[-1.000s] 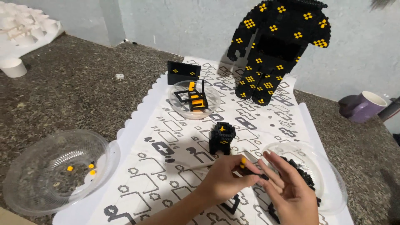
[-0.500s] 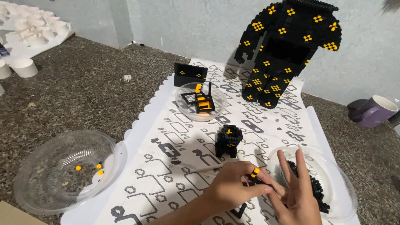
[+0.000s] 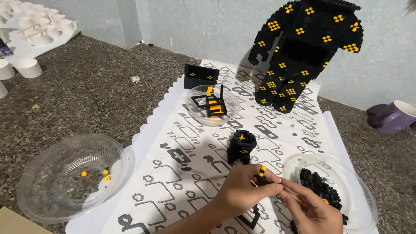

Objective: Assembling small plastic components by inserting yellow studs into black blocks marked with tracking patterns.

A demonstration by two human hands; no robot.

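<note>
joining small bricks at the fingertips

small black-and-yellow brick piece (image 3: 262, 172) sits pinched in left hand (image 3: 242, 190) fingertips; right hand (image 3: 308, 209) fingers close on it from beside. judgement: press straight, studs aligned. just right of fingers, clear bowl (image 3: 359, 182) holds black bricks; far left bowl (image 3: 47, 171) holds few yellow bits.

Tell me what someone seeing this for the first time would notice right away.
The tall black brick figure with yellow dots standing against the wall at the back of the patterned white mat. In front, the left hand and right hand meet over a small black and yellow brick piece, next to a clear bowl of black bricks. A small black brick block stands mid-mat.
</note>
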